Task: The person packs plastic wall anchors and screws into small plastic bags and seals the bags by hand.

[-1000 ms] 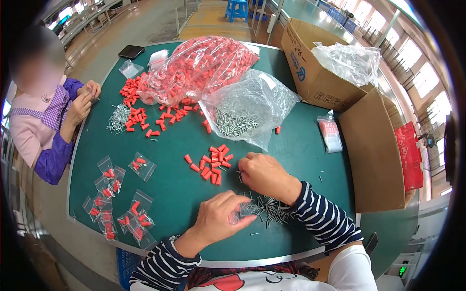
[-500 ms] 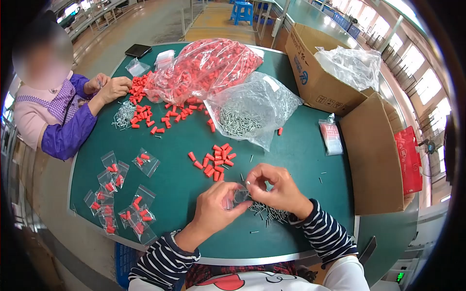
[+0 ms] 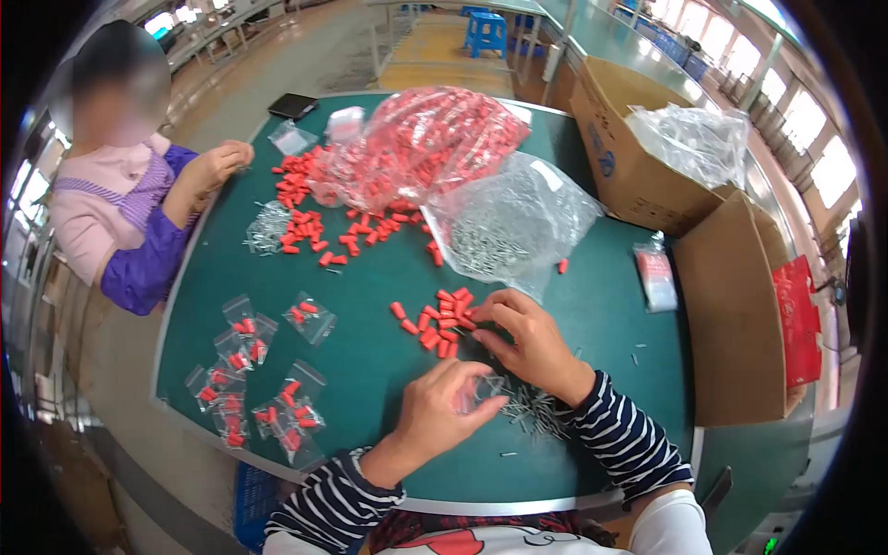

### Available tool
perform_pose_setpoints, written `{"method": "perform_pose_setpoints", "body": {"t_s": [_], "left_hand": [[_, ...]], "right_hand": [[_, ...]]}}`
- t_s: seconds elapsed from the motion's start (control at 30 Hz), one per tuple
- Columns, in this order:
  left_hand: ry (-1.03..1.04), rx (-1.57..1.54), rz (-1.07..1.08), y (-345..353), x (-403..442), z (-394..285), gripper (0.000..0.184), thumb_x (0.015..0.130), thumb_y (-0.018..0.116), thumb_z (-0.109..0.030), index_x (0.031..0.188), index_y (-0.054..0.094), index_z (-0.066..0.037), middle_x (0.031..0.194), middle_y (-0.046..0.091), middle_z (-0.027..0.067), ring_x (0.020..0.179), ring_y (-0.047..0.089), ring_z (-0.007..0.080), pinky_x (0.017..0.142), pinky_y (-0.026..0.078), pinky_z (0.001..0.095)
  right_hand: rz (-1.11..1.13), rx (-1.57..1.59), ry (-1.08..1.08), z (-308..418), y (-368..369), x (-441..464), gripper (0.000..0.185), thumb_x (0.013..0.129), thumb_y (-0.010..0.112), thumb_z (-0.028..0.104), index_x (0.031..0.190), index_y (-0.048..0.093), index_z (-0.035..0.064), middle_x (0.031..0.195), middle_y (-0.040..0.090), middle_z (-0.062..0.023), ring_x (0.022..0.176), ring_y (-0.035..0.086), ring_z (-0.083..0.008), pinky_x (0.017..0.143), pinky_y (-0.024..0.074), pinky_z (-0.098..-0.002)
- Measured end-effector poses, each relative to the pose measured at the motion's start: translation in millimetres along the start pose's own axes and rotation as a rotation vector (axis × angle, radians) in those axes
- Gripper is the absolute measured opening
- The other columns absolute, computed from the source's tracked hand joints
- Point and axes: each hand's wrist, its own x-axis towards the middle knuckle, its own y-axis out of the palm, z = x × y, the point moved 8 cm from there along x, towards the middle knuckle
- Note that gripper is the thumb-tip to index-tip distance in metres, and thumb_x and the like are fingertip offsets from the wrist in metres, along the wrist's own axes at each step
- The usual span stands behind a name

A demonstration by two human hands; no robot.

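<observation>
My left hand point(image 3: 442, 407) holds a small clear plastic bag point(image 3: 478, 392) between thumb and fingers, beside a heap of screws point(image 3: 535, 413). Above it, my right hand point(image 3: 527, 340) reaches to the right edge of a small pile of red plugs point(image 3: 442, 326). Its fingertips touch a plug there, with index finger and thumb apart. To the left lie several filled bags point(image 3: 310, 319), each with red plugs inside.
A big bag of red plugs point(image 3: 435, 139) and a bag of screws point(image 3: 499, 231) lie at the back. Cardboard boxes point(image 3: 726, 324) stand at the right. A co-worker point(image 3: 120, 213) sits at the left edge, hands over the table edge.
My right hand has moved from the small bag up to the red plugs. My left hand still holds the bag. The co-worker's hands have drawn back from the red pile, and the whole view has shifted.
</observation>
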Motion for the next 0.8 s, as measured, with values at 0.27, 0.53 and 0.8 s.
{"method": "perform_pose_setpoints", "body": {"t_s": [0.27,0.53,0.8], "left_hand": [[0.03,0.029,-0.106,-21,7,1,0.037,0.07,0.087,-0.016,0.1,0.067,-0.007,0.071,0.056,0.0038,0.061,0.057,0.0163,0.055,0.048,0.0305],[0.006,0.086,-0.069,-16,6,6,0.038,0.07,0.087,-0.016,0.1,0.066,-0.007,0.073,0.057,0.0036,0.061,0.057,0.0168,0.055,0.049,0.0306],[-0.013,0.062,-0.087,-18,9,9,0.04,0.069,0.087,-0.014,0.101,0.066,-0.005,0.082,0.062,0.0058,0.066,0.059,0.0167,0.06,0.05,0.0301]], "right_hand": [[0.235,-0.169,-0.117,4,26,20,0.022,0.079,0.07,0.009,0.1,0.064,0.005,0.094,0.059,-0.0132,0.081,0.064,-0.0311,0.069,0.0534,-0.0406],[0.315,-0.35,-0.214,10,43,26,0.024,0.076,0.067,0.011,0.093,0.057,-0.0013,0.091,0.058,-0.0164,0.074,0.065,-0.0334,0.064,0.0537,-0.0422],[0.294,0.308,0.119,12,-7,18,0.021,0.077,0.069,0.007,0.094,0.058,-0.0003,0.085,0.061,-0.0112,0.069,0.063,-0.0193,0.06,0.0509,-0.0339]]}}
